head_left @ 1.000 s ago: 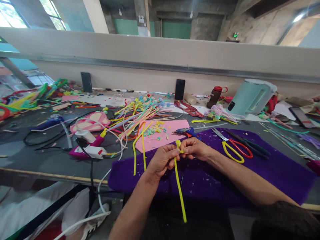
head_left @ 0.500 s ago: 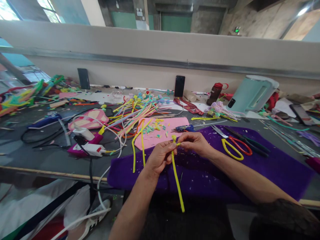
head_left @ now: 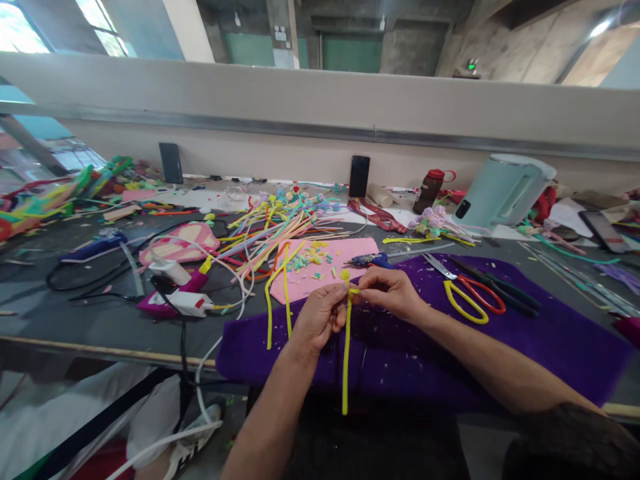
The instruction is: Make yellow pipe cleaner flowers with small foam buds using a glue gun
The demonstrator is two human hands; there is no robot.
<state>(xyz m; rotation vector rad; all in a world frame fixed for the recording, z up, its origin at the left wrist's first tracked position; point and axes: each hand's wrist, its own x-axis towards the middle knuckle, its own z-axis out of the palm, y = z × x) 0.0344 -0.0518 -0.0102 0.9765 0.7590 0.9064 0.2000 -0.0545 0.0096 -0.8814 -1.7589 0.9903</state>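
Observation:
A yellow pipe cleaner [head_left: 345, 360] hangs straight down below my hands, its upper end bent into a small knot-like shape. My left hand [head_left: 323, 313] pinches it near that bent top between thumb and fingers. On the other side, my right hand [head_left: 393, 292] is closed on a short yellow end that sticks out sideways. Both hands are above the purple cloth [head_left: 430, 360]. Just beyond them lies a pink sheet [head_left: 350, 252] with small yellow and teal cut pieces on it. Two more yellow pipe cleaners [head_left: 269, 320] lie left of my left hand.
Scissors [head_left: 467, 297] with red and yellow handles and dark pliers [head_left: 510, 293] lie to the right. A blue glue gun [head_left: 377, 260] rests behind my hands. Cables and a power strip [head_left: 175, 293] are at left; a kettle [head_left: 505, 190] and bottle [head_left: 431, 190] stand at the back.
The hanging length of the yellow pipe cleaner has swung left and now points straight down. My hands stay close together at its top, and the view has shifted slightly.

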